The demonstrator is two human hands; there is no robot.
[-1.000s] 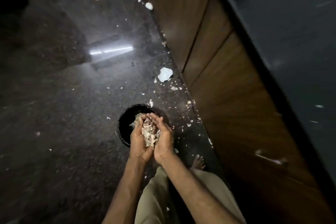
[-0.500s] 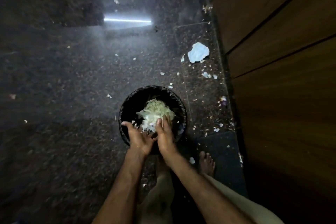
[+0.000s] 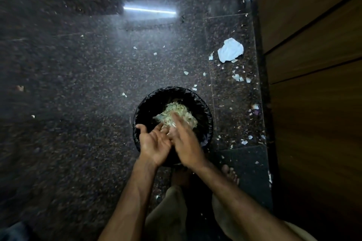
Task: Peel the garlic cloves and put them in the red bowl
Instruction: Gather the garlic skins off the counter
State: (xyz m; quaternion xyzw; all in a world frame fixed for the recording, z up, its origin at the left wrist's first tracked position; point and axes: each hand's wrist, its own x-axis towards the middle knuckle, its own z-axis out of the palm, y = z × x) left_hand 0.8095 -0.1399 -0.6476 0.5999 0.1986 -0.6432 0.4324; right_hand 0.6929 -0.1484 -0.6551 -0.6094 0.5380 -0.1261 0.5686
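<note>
Where the pale garlic peel (image 3: 180,112) sits, heaped in the middle of a round bin (image 3: 203,107) lined with a black bag, both hands hover right over it at the near rim. Palm up, the left hand (image 3: 154,143) has fingers spread and loose, thumb out to the left, holding nothing. Motion-blurred, the right hand (image 3: 187,143) has fingers straight and together, laid across the left fingertips and reaching over the near edge of the heap; nothing gripped as far as shows. Whether the right fingers touch the peel, cannot tell, too blurred. Bin stands on a dark speckled stone floor (image 3: 88,84). Small white peel scraps (image 3: 238,78) lie scattered on the floor around the bin, thickest to its right along the foot of the wooden cabinet front (image 3: 313,64). A bigger crumpled white piece (image 3: 230,50), paper or plastic, cannot tell, lies beyond the bin to the right, near the cabinet. Dark mat (image 3: 248,160) on the floor just right of the bin at the near side, against the cabinet; a bare foot (image 3: 231,174) rests on its edge. Beige trousers (image 3: 168,217) show at the bottom between the forearms. Bright light reflection (image 3: 149,10) streaks the floor well beyond the bin
</note>
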